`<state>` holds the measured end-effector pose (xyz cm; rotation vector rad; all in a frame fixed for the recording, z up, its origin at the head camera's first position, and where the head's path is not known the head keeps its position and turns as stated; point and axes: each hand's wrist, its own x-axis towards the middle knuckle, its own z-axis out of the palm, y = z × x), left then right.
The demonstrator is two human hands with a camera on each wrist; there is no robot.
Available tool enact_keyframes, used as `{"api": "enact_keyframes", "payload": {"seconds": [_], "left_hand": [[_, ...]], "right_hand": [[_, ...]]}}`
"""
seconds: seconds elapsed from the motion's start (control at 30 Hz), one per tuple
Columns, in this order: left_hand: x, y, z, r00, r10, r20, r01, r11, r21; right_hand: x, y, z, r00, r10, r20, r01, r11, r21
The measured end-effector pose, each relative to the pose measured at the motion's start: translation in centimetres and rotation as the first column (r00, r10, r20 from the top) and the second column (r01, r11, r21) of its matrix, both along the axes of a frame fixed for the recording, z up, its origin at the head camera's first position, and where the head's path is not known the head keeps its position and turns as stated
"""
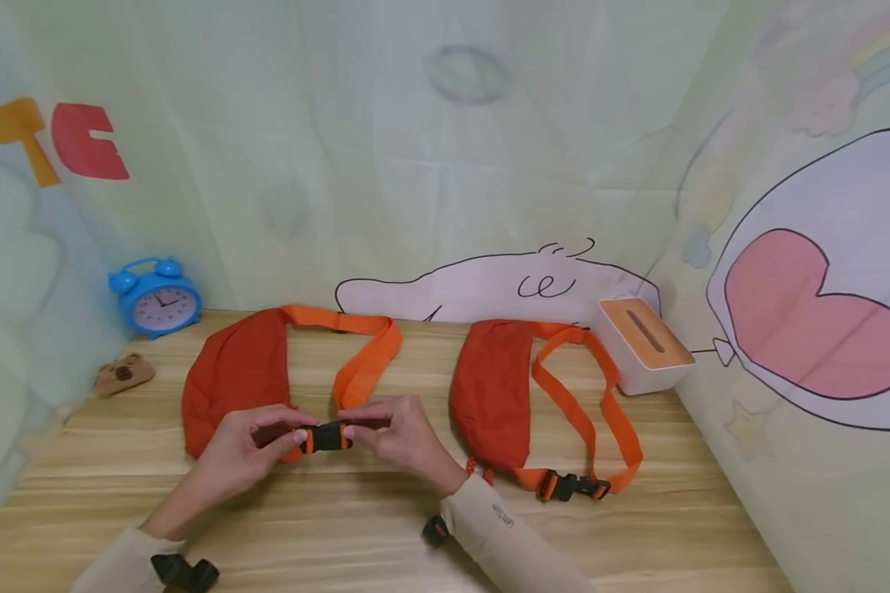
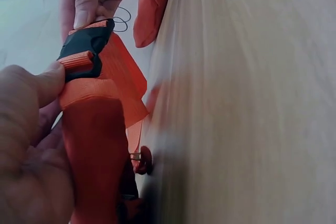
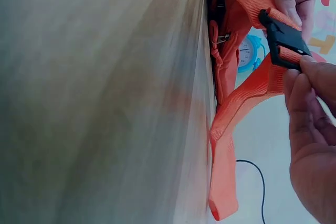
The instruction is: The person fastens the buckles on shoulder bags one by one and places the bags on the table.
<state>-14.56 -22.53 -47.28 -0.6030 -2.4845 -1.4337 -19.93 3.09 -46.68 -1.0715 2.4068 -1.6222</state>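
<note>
A black side-release buckle [image 1: 328, 436] joins the orange strap [image 1: 369, 362] of the left red-orange waist bag [image 1: 239, 383]. Its two halves sit together, held up above the table. My left hand [image 1: 241, 449] pinches the buckle's left end, where the webbing loops through, between thumb and fingers. At the opposite end, my right hand [image 1: 400, 432] grips buckle and webbing the same way. The left wrist view shows the buckle [image 2: 86, 48] close up, with the left thumb on its near end. In the right wrist view, strap webbing hangs down from the right fingertips [image 3: 310, 66].
A second red-orange waist bag [image 1: 493, 391] lies to the right, its black buckle [image 1: 573, 486] fastened. Behind it stands a white tissue box [image 1: 648, 375] with an orange top. A blue alarm clock [image 1: 159, 301] and a small brown bear-face item [image 1: 124, 374] are at the left.
</note>
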Motion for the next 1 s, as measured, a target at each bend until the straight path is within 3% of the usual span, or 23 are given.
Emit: {"api": "enact_keyframes", "payload": {"seconds": [0.13,0.23,0.37,0.47,0.73,1.0], "left_hand": [[-0.1,0.1,-0.1,1.000,-0.015,0.025,0.016,0.999,-0.038],[-0.3,0.1,0.0,0.996,-0.077,0.042,0.081,0.992,-0.097],[-0.8,0.3,0.4,0.978,-0.198,0.064,0.206,0.962,-0.180],[-1.1,0.6,0.9,0.964,-0.258,0.068,0.267,0.936,-0.231],[-2.0,3.2,2.3,0.973,-0.225,0.052,0.229,0.905,-0.359],[-2.5,6.3,3.2,0.961,-0.273,0.050,0.273,0.900,-0.339]], "right_hand": [[0.0,0.1,0.2,1.000,0.012,-0.018,-0.011,0.999,0.050],[0.0,0.8,0.6,1.000,-0.015,-0.025,0.017,0.996,0.091],[0.1,2.4,1.1,0.998,-0.058,-0.020,0.059,0.993,0.106],[0.3,4.0,1.5,0.997,-0.071,-0.018,0.072,0.992,0.105],[0.5,8.5,2.1,0.987,-0.156,-0.021,0.158,0.981,0.110],[0.9,11.9,2.7,0.976,-0.213,-0.032,0.215,0.970,0.109]]}}
